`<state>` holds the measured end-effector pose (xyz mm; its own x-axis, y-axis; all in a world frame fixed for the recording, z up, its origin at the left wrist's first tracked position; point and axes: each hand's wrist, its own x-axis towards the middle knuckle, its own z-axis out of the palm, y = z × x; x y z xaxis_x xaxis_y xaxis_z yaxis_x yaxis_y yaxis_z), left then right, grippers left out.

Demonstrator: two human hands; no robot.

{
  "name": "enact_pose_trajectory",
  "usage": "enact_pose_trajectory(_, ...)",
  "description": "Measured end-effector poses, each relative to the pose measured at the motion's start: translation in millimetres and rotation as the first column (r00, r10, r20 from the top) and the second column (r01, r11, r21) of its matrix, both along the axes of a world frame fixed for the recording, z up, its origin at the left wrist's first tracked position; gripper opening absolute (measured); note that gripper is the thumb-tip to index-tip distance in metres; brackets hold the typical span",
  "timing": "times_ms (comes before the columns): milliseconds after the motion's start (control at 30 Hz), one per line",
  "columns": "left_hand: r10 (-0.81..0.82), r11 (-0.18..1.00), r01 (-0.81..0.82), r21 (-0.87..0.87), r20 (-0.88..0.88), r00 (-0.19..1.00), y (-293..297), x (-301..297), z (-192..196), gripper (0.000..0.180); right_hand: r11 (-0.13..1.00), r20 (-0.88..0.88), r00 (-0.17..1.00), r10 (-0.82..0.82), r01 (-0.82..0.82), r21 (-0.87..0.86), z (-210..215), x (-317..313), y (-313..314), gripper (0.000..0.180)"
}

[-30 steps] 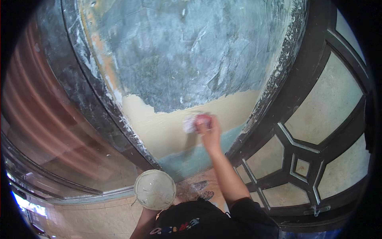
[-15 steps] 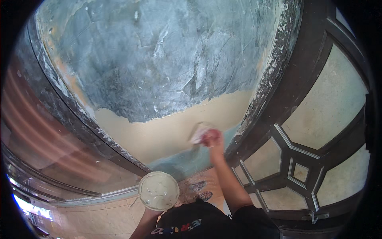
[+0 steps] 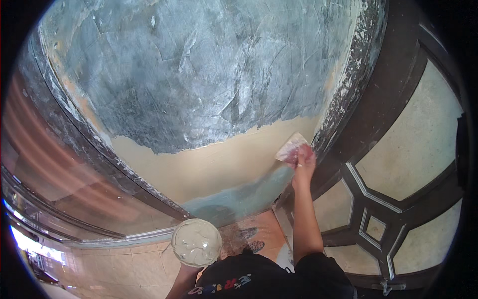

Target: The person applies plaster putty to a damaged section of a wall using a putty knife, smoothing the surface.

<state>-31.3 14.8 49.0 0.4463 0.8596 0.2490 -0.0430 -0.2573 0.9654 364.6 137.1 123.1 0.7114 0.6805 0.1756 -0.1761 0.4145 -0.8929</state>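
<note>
In my right hand [image 3: 305,163] is a flat putty scraper [image 3: 289,151] with a whitish, smeared blade and a reddish part under my fingers. Its blade lies against a smooth cream band of putty [image 3: 199,172] on the wall, close to the right-hand frame. My left hand [image 3: 188,271] supports a round tub of wet cream putty [image 3: 196,240] low in front of my body; most of those fingers are hidden beneath it. Above the band, the wall [image 3: 199,84] is rough and blue-grey, and a strip of bluish wall shows under it.
A dark wooden door with pale panels [image 3: 408,134] stands on the right. To the left, a dark, paint-flecked frame [image 3: 124,167] borders a reddish-brown glossy panel [image 3: 64,164]. Below are floor tiles [image 3: 129,264] and my patterned footwear [image 3: 255,246].
My right hand has swept the scraper rightward and slightly up along the putty band, to near the right frame. The tub in my left hand stays almost where it was.
</note>
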Motion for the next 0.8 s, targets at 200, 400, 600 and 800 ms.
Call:
enact_pose_trajectory(200,0.04,0.999,-0.04,0.012,-0.017,0.999,-3.7,5.5,-1.6,0.085,0.929,0.243,0.923,0.3,-0.34,0.146,-27.3,-86.9,-0.3,0.017)
enact_pose_trajectory(400,0.082,0.996,-0.081,0.02,-0.037,0.996,-12.1,8.3,-3.1,0.087,0.917,0.553,0.743,0.377,-0.382,-0.112,7.7,-169.7,6.9,0.015)
enact_pose_trajectory(600,0.062,0.985,-0.034,-0.169,0.165,0.984,-18.1,7.2,0.0,0.083,0.976,0.122,0.974,0.189,-0.199,0.083,-22.7,-67.2,7.7,0.019)
enact_pose_trajectory(800,0.037,0.942,0.093,-0.323,0.374,0.927,-9.4,8.8,0.3,0.079,0.953,0.041,0.952,0.302,-0.303,0.014,-31.6,-56.3,-14.3,0.024)
